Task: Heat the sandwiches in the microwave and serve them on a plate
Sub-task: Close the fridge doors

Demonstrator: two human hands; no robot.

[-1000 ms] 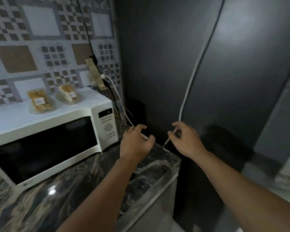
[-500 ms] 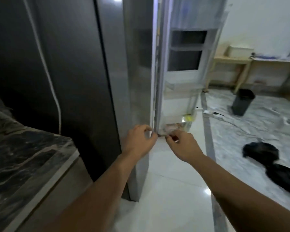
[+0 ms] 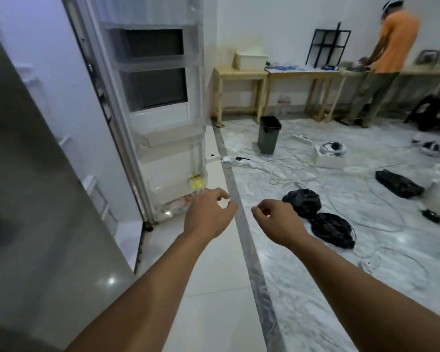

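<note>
Two bare hands out in front over the pale tiled floor (image 3: 214,288), close together but apart. Left hand (image 3: 207,214) loosely curled, thumb and forefinger near each other, nothing gripped. Right hand (image 3: 277,219) likewise half-curled, fingertips nearly pinched, empty as far as visible. Just beyond the left hand, the open white fridge door (image 3: 160,118) with clear plastic door shelves; a small yellow item (image 3: 196,182) low in the bottom shelf, too small to identify. Grey steel fridge side (image 3: 31,199) filling the left edge. No sandwiches, microwave or plate in view. On the marble floor to the right: dark grey bin (image 3: 269,134), white cables (image 3: 290,168), two black bags (image 3: 318,219). Far right, a person in an orange shirt (image 3: 391,44) standing at a long wooden table (image 3: 302,72).
</note>
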